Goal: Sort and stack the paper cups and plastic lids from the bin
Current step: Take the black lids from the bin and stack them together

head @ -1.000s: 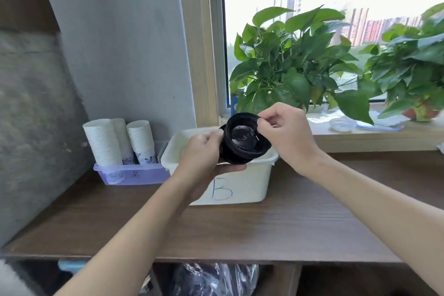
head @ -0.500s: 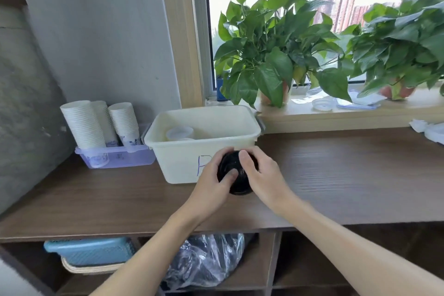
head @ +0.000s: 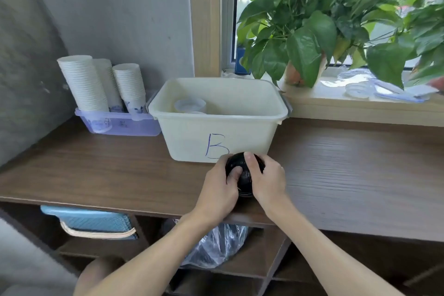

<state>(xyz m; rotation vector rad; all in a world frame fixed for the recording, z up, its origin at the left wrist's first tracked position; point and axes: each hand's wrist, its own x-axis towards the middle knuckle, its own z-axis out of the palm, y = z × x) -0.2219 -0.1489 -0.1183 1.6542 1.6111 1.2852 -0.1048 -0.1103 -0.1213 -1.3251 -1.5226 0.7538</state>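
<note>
- Black plastic lids (head: pixel 243 181): a small stack on the wooden counter (head: pixel 96 170), just in front of the white bin (head: pixel 240 132) marked "B"
- Surroundings: one pale cup (head: pixel 189 104) shows inside the bin; three stacks of paper cups (head: pixel 83 81) stand in a purple tray (head: pixel 125 125) touching the bin's left side; a potted plant (head: pixel 307 26) and blurred clear plastic items (head: pixel 358 89) sit on the sill behind
- Below the counter: blue basket (head: pixel 91 221), plastic bag (head: pixel 216 245)
- Obstruction: both hands cover most of the stack
- Left hand (head: pixel 218 190): fingers curled round the stack's left side, thumb on top
- Right hand (head: pixel 268 181): fingers wrapped round the right side, thumb across the top
- Appearance: glossy black, round, domed; number of lids cannot be told
</note>
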